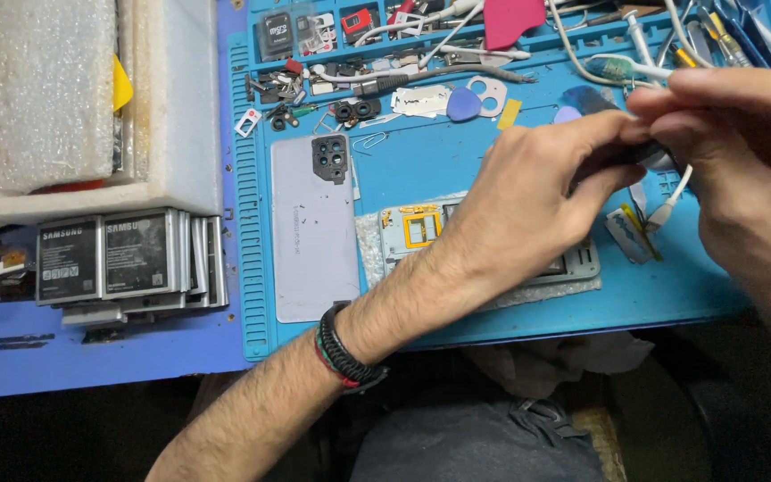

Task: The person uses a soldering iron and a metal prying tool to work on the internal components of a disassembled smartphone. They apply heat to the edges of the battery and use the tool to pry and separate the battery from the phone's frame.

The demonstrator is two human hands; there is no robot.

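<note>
Head view: blue repair mat (421, 170)
Left hand (528, 201): pinching small dark part (640, 152)
Right hand (742, 170): pinching same part
Beneath: opened phone (421, 228)

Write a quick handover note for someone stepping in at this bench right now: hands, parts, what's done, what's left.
Left hand: over the blue mat, fingertips pinching a small dark part.
Right hand: grip on the same part from the other side; what the part is cannot be told.
Opened phone: lies under the left hand, internals showing.
Back cover: off, flat on the mat beside the phone, with the camera frame on it.
Done: cover removed. Left: phone not yet closed.
</note>
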